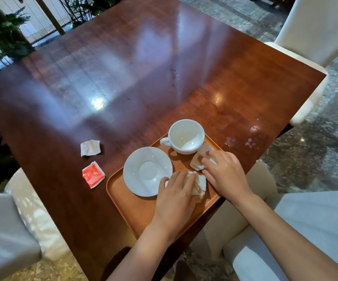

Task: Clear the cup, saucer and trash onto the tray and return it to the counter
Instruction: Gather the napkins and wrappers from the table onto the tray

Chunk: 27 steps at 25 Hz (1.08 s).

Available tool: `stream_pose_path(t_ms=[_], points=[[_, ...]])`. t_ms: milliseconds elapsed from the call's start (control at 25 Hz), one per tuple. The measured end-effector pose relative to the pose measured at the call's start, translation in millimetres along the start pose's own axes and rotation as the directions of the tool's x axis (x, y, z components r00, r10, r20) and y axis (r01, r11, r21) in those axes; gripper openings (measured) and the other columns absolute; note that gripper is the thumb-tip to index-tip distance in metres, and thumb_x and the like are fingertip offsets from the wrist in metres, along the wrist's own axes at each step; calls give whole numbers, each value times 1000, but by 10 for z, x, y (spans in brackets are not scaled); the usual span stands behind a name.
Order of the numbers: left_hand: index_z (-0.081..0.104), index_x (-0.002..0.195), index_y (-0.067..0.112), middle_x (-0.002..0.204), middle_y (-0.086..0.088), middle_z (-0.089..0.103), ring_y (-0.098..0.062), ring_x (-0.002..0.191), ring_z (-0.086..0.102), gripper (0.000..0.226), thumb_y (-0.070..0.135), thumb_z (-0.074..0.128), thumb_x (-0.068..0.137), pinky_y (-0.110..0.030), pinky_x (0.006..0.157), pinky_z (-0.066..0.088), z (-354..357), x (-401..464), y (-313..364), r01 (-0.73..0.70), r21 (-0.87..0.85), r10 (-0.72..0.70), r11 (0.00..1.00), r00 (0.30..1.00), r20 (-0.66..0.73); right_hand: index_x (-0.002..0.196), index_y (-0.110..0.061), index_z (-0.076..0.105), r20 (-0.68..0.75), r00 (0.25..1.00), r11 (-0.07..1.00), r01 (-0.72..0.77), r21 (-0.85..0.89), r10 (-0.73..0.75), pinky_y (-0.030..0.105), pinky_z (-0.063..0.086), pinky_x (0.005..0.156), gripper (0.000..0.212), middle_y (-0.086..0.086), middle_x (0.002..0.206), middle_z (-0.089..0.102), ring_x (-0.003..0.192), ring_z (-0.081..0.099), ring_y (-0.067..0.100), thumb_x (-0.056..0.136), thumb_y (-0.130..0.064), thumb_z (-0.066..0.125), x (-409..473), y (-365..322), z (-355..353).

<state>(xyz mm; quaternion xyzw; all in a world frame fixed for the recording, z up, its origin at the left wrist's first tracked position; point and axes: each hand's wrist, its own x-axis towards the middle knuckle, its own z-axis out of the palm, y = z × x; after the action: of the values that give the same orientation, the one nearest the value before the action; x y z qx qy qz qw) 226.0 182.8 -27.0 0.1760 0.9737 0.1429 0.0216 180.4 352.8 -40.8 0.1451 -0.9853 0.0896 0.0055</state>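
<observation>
Table (123, 78): a tray (127, 203) is being carried at the near right corner.
Tray: cup (185, 136), saucer (147, 171), napkin (199, 185) and packet (199, 159) are being held on it.
Cup: is standing upright at the far end, handle to the left, empty.
Saucer: is lying flat, left of centre, its left rim overhanging the tray edge.
Left hand (176, 197): is being laid flat, palm down, fingers extended over the crumpled napkin and the saucer's near rim; nothing is being gripped.
Right hand (225, 173): is being pressed fingers-down on the packet beside the cup; whether it is being pinched cannot be told.
Receipt (90, 148): is lying on the table, left of the tray.
Wrapper (93, 174): red, is lying just left of the tray, off it.
</observation>
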Motion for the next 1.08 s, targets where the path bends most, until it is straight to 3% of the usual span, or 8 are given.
stream_pose_path(t_ms=[120,240,360,480,600,800,960,1080], points=[[52,127,22,129,-2,60,-22,122,52,52,46,46,82,-48,94,45,-26,-4,-30,25,-19,-24,999,999,45,102,-16,66,16,999,999,30,-24,-30,47,45,92,26,11,112,65,105,60,30,77,-21,70,-40,12,-16],[50,130,21,133,-2,56,-22,126,47,55,47,49,82,-48,99,39,-121,-13,-44,22,-73,-17,997,998,66,106,-17,66,-1,1000,1000,5,-29,-5,51,44,94,28,12,116,65,108,61,31,78,-20,70,-59,-4,-128],[55,124,19,126,-2,61,-22,118,53,47,39,54,82,-46,98,41,-301,-50,-49,32,-142,-28,989,999,30,99,-11,69,-38,999,1000,18,-10,-19,44,52,80,22,12,104,69,95,66,31,78,-19,65,-75,-129,-341],[63,112,16,108,-4,68,-23,100,62,34,30,62,81,-40,86,48,-537,-181,-178,59,-119,-70,991,994,-86,82,-10,70,-37,996,997,78,4,-78,32,50,59,28,6,82,69,73,65,26,79,-26,46,-105,-458,-587],[67,101,13,96,-5,71,-23,88,65,25,23,66,78,-37,73,52,-745,-352,-470,153,-78,-165,985,970,-178,79,-12,68,-49,979,979,200,48,-198,31,47,55,29,6,78,68,68,63,26,78,-28,44,14,-923,-732],[67,104,9,101,-9,68,-29,88,63,32,17,64,74,-37,71,49,-849,-615,-1256,333,6,-320,943,910,-263,90,-12,68,-114,920,923,382,46,-375,35,52,54,28,8,87,69,74,63,31,70,-24,52,682,-1697,-631],[60,120,10,117,-11,65,-28,104,62,44,19,68,77,-39,82,51,-714,-606,-1810,407,1,-400,913,897,-190,91,-10,71,2,904,903,426,47,-427,34,52,51,32,10,91,72,73,64,33,59,-7,72,1313,-2117,-235],[61,121,11,121,-12,63,-28,108,61,47,20,72,76,-40,86,53,-548,-519,-1980,378,-13,-376,926,918,-124,93,-6,71,123,862,870,491,42,-492,35,53,53,38,18,106,71,83,66,37,55,0,73,1648,-2299,47]])
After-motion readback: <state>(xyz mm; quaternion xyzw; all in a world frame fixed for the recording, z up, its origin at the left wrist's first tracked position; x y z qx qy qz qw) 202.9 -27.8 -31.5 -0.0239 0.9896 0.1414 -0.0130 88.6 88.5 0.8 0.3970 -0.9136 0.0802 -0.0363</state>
